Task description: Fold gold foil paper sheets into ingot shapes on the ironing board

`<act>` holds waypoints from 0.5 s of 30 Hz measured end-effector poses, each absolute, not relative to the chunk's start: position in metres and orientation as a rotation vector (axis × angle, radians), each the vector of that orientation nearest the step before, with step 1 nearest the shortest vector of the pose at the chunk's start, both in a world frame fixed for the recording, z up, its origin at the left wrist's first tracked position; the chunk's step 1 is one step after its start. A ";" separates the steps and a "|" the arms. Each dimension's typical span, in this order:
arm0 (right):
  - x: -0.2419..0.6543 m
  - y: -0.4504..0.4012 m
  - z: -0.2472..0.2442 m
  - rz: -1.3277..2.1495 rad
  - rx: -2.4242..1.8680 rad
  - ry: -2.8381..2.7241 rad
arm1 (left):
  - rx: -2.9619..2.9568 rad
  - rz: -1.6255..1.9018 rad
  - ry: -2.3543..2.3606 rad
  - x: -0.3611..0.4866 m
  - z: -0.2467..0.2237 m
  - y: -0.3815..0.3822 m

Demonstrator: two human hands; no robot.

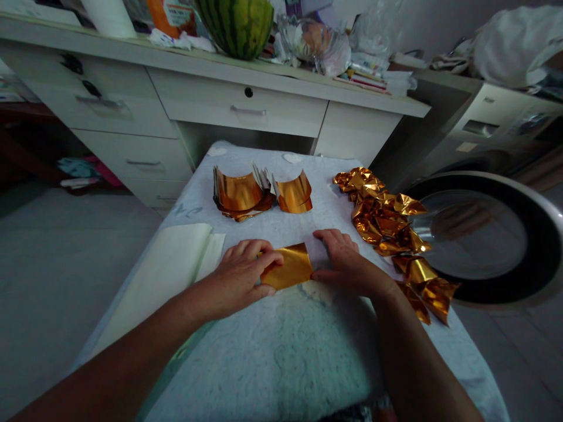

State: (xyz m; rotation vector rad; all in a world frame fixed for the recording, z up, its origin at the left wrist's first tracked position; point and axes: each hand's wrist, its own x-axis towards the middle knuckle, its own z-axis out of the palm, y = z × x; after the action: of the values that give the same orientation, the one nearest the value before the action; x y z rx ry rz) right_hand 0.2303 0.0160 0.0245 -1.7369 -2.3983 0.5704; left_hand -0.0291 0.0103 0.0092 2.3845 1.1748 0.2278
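A small sheet of gold foil paper (290, 266) lies on the cloth-covered table between my two hands. My left hand (246, 269) is closed over its left edge, one finger lying across the top and the thumb at the lower side. At the opposite edge, my right hand (345, 266) rests with thumb and fingers apart, the thumb tip touching or very near the lower right corner. Beyond the hands stand curved stacks of gold foil sheets, a larger stack (241, 192) and a smaller one (295, 194).
Folded, crumpled gold foil pieces (376, 220) run along the table's right side. Pale paper sheets (165, 272) lie at the left. Behind is a white drawer cabinet (246, 108) bearing a watermelon (237, 26) and clutter. A washing machine's open round door (484, 234) juts beside the table.
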 end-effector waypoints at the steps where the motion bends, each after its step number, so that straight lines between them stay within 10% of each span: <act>1: 0.229 0.015 0.025 0.574 -1.684 -2.388 | 2.388 0.224 1.173 -0.029 0.010 0.010; 15: 0.177 -0.001 0.006 0.403 -1.475 -2.448 | 2.383 0.207 1.146 -0.031 0.010 0.013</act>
State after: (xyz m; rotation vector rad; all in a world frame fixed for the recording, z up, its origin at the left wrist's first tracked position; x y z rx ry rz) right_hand 0.1769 -0.0013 0.0060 -1.4746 -2.4480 0.4029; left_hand -0.0308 0.0130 0.0100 2.3830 1.1463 0.2070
